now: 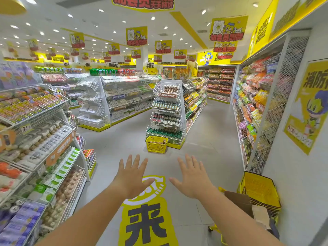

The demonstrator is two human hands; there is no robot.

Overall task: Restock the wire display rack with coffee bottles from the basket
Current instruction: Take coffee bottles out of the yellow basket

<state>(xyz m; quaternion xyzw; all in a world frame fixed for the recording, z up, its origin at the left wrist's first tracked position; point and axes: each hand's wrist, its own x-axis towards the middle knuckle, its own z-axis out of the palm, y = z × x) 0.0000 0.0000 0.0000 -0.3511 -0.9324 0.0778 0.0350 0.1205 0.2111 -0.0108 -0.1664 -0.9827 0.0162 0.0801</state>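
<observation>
Coffee bottles [157,141]: small brownish bottles packed in a yellow basket [156,149] on the floor, centre of frame, just in front of the bottom tier of the wire rack [166,110]. They're too small to read labels or tell which way they lie. The basket's long axis runs left-right across the frame.

The wire rack is white and tall, long axis vertical, with four sloped tiers facing the camera on the end of a shelf row.
- Top tier: brown bottles.
- Second tier: pale bottles with teal labels.
- Third tier: dark bottles.
- Bottom tier: green caps on the left, brown on the right.

Racked bottles stand caps up in rows across. The strip labels under the tiers are unreadable.

Readable text:
- floor sticker [147,224], lower centre: big black "来" on yellow
- hanging banner [228,29], upper right: "加会员"
- section signs [150,65]: "牛奶区", and "果冻区" further left
- poster [314,77], right edge: starts "消防"

Left hand [132,176] and right hand [192,178] are at lower centre, palms down, fingers straight and spread. Grip is apart on both and holds nothing. Both are well apart from the basket and not touching each other.

A stack of yellow baskets [260,190] sits lower right by the wall, with a cardboard box [237,199] beside it.
</observation>
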